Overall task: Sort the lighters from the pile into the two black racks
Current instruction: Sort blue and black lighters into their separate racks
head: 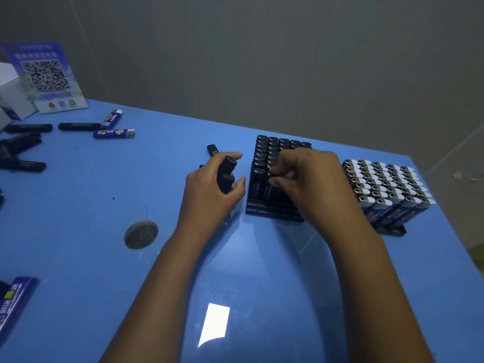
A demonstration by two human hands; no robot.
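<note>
My left hand (209,189) grips two black lighters (225,174), their long axes running away from me and slightly upward, caps pointing toward the far wall. My right hand (306,182) curls over the near black rack (272,213), fingertips pinching the cap of a black lighter (271,172) that stands upright in its slot, long axis vertical, among the other black ones filling the rows. Just right of it, the second rack (390,229) holds blue lighters (387,184) upright, white caps up. One more black lighter (212,149) lies flat on the blue surface (91,218) beyond my left hand. Far left, the remaining pile (21,148) lies flat, long axes mostly left-to-right.
</note>
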